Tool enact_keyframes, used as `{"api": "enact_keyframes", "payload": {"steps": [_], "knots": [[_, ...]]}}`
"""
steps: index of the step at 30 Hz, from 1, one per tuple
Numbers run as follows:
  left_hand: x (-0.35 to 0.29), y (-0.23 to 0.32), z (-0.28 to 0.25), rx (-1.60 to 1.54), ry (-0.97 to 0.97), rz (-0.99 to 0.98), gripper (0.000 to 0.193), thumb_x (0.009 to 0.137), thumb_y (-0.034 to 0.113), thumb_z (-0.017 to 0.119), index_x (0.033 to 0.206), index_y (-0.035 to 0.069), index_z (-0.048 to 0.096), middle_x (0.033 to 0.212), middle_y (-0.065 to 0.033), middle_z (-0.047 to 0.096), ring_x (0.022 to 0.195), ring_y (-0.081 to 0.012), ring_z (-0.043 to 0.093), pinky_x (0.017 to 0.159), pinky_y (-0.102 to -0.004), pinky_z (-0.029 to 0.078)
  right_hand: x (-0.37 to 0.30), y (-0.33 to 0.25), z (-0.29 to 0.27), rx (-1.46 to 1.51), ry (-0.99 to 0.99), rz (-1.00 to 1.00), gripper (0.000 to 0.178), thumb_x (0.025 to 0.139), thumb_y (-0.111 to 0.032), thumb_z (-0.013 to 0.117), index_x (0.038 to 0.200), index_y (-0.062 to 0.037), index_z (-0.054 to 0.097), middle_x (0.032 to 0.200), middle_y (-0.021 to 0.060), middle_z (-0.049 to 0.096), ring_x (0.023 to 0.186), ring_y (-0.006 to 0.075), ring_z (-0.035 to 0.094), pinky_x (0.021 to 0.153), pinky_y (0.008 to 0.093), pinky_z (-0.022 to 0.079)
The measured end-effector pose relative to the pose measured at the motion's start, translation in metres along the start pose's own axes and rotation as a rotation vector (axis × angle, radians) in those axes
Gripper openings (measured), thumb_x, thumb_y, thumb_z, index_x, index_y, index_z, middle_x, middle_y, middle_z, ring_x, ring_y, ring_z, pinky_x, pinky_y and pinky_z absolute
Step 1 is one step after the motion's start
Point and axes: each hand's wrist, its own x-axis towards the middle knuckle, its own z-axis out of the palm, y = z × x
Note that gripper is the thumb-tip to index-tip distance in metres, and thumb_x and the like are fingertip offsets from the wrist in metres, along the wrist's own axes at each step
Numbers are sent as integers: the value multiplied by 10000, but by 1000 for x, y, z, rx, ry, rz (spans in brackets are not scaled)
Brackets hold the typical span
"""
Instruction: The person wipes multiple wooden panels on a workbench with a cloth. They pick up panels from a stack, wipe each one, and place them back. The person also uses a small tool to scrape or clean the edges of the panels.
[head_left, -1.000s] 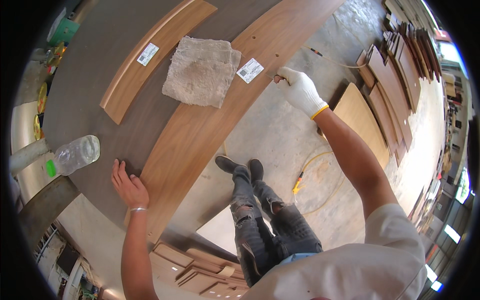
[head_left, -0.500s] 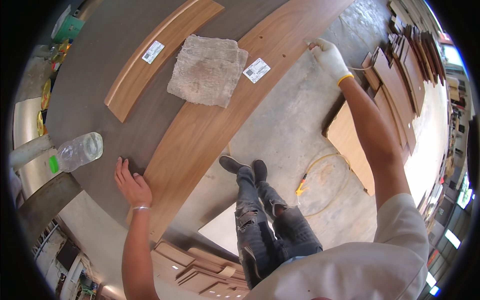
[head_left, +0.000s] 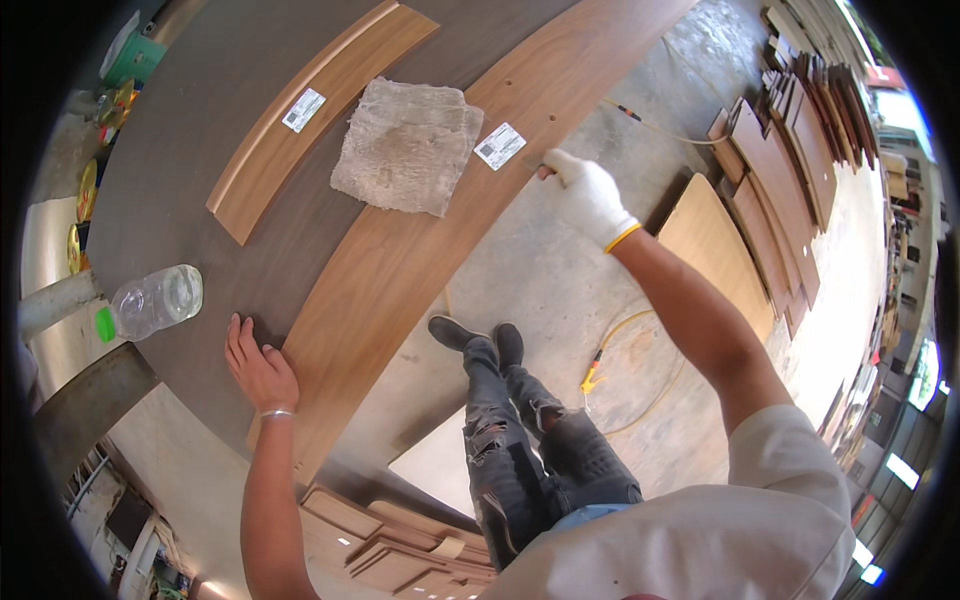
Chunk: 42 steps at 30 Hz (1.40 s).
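A long wood-grain board (head_left: 400, 265) lies along the near edge of a dark tabletop (head_left: 250, 285). My bare left hand (head_left: 264, 376) rests on the board's near-left end with fingers stretched out onto the tabletop. Over the board's right-hand edge is my right hand (head_left: 585, 195) in a white knit glove with a yellow cuff. Its fingers are pinched together at that edge; whatever they hold is too small to make out. A folded, stained grey cloth (head_left: 405, 145) lies partly on the board, beside a white printed label (head_left: 500, 146).
A narrower wooden strip (head_left: 320, 110) lies farther back. At left, a clear bottle (head_left: 158, 302) with a green cap lies on its side. On the floor are a yellow air blow gun (head_left: 592, 378) with its hose and stacked brown panels (head_left: 770, 190). More panels (head_left: 400, 545) stand below.
My right hand has slid along the board's edge toward me, from the far part to near the label. My left hand stays in place. The view has shifted slightly.
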Motion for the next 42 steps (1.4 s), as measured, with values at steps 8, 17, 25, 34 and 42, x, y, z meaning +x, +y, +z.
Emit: {"api": "enact_keyframes", "payload": {"steps": [8, 17, 25, 34, 42], "knots": [[-3, -2, -2, 25, 1, -24, 494, 931, 101, 484, 1417, 18, 530, 1570, -165, 477, 1421, -418, 435, 1179, -536, 345, -18, -25, 9, -6, -43, -14, 170, 931, -198, 593, 1045, -138, 703, 920, 159, 743, 895, 397, 709, 800, 484, 556], [-3, -3, 0, 30, 20, -9, 486, 937, 106, 475, 1413, 19, 531, 1567, -163, 480, 1401, -419, 450, 1174, -531, 351, -13, -16, 14, -12, 12, 20, 158, 904, -118, 595, 1030, -114, 690, 933, 147, 738, 903, 380, 711, 767, 460, 550], [-2, -4, 0, 32, 6, -25, 500, 918, 95, 506, 1415, 36, 521, 1576, -155, 469, 1426, -409, 430, 1173, -542, 346, -74, -90, 52, -10, -139, -32, 131, 936, -213, 598, 1015, -126, 655, 817, 171, 723, 796, 400, 711, 707, 512, 547], [1, -4, 0, 27, 8, -30, 500, 905, 91, 524, 1403, 40, 524, 1573, -152, 475, 1440, -397, 426, 1181, -537, 346, -52, -60, 44, 4, 30, -17, 129, 954, -218, 595, 1017, -130, 664, 843, 162, 736, 801, 405, 716, 703, 529, 541], [-3, -3, 3, 33, 4, -45, 504, 922, 115, 516, 1420, 35, 517, 1580, -152, 464, 1443, -402, 418, 1173, -551, 334, -121, -135, 91, 73, -137, -56, 73, 919, -161, 609, 973, -120, 635, 799, 158, 712, 745, 395, 702, 661, 510, 539]]}}
